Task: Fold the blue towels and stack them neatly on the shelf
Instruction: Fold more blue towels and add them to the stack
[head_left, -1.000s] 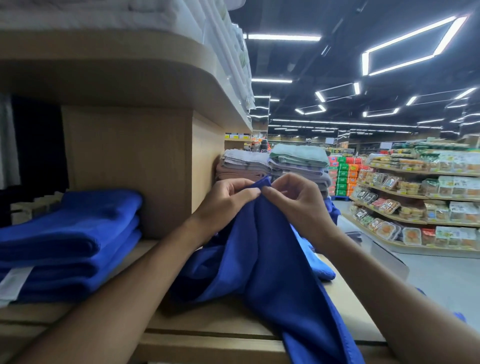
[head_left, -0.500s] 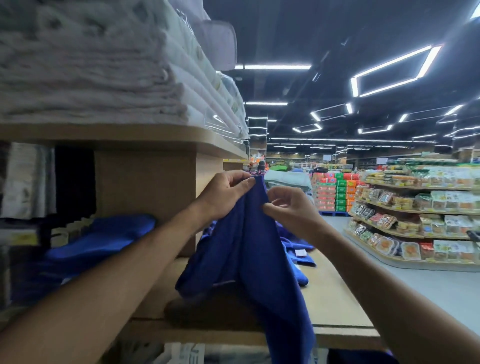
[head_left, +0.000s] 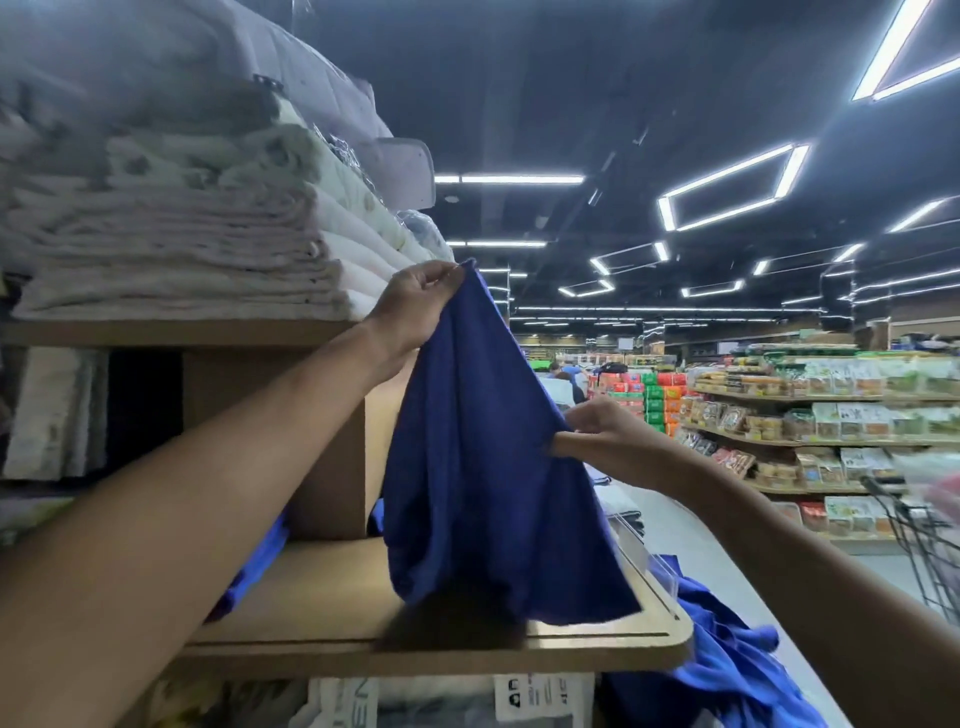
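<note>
A dark blue towel (head_left: 483, 467) hangs above the wooden shelf (head_left: 597, 644), its lower edge just over the board. My left hand (head_left: 415, 306) pinches its top corner, raised up by the upper shelf. My right hand (head_left: 608, 436) pinches the towel's right edge lower down, thumb pressed into the cloth. A sliver of the folded blue towels (head_left: 260, 561) shows on the shelf behind my left forearm. More loose blue towels (head_left: 727, 654) lie in a heap below the shelf's right corner.
Stacked white and beige linens (head_left: 197, 249) fill the upper shelf (head_left: 171, 332). A wooden divider (head_left: 332, 467) stands behind the towel. Grocery shelves (head_left: 831, 415) line the aisle to the right, and a wire cart (head_left: 914, 530) stands at the right edge.
My left hand has lifted the towel's corner well upward while my right hand has slid down and to the right along the edge, spreading the cloth. The view has tilted up.
</note>
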